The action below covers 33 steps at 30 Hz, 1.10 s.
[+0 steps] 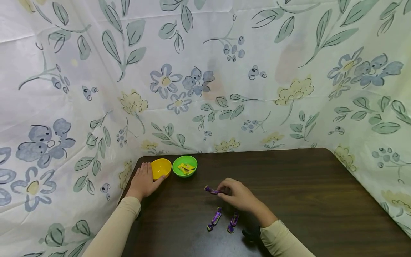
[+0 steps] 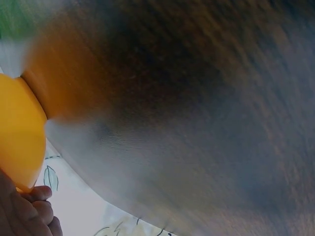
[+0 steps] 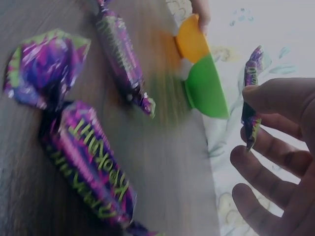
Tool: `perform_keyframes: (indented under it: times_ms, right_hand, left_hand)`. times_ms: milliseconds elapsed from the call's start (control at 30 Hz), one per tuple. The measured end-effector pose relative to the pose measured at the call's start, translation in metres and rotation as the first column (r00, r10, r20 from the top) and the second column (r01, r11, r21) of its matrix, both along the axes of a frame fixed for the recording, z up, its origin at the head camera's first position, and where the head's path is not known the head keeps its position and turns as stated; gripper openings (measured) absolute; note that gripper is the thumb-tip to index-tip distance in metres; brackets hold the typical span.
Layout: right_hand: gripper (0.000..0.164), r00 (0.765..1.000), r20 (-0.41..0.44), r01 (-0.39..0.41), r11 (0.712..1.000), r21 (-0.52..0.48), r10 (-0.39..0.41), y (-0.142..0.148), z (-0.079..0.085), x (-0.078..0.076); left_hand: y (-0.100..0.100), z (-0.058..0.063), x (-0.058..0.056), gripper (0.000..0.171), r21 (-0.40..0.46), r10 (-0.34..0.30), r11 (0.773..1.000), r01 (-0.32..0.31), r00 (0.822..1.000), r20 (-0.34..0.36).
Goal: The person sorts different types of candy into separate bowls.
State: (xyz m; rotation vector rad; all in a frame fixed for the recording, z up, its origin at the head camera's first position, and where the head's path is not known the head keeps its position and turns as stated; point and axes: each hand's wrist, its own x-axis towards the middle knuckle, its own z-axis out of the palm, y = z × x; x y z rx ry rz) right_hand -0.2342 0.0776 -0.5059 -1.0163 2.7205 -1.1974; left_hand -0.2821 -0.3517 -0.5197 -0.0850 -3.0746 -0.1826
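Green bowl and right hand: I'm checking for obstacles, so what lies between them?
In the head view, the purple candy pinched by the right hand juts toward the green bowl; beyond it, only bare tabletop shows.

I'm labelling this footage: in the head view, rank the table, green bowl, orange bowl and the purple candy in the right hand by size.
1. Table
2. Green bowl and orange bowl: too alike to rank; left hand hides part of the latter
3. Purple candy

Three purple candies (image 1: 216,216), one orange bowl (image 1: 162,167), one green bowl (image 1: 187,159)
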Motion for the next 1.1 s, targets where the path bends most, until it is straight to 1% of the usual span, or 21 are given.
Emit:
perform_keyframes:
  times_ms: [400,633,833,1100]
  right_hand:
    - [0.005,1.0,-0.006,-0.01,0.998,-0.057,0.009,-0.021,0.003,-0.006]
    - [0.006,1.0,-0.001,0.028,0.999,-0.046,-0.028,-0.036,0.005,-0.009]
    - [0.006,0.999,0.001,0.049,0.998,-0.051,-0.049,-0.05,0.009,-0.011]
    - [0.007,0.996,-0.01,0.085,0.996,-0.034,-0.086,-0.071,0.016,-0.018]
  left_hand:
    - [0.003,0.001,0.001,0.106,0.002,0.007,1.0,-0.007,1.0,-0.002]
    - [0.005,0.0,0.001,0.105,-0.005,0.007,1.0,-0.007,1.0,-0.006]
    - [0.005,0.0,0.001,0.105,-0.006,0.009,1.0,-0.009,1.0,0.006]
    - [0.002,0.001,0.001,0.105,-0.017,0.004,1.0,-0.005,1.0,-0.013]
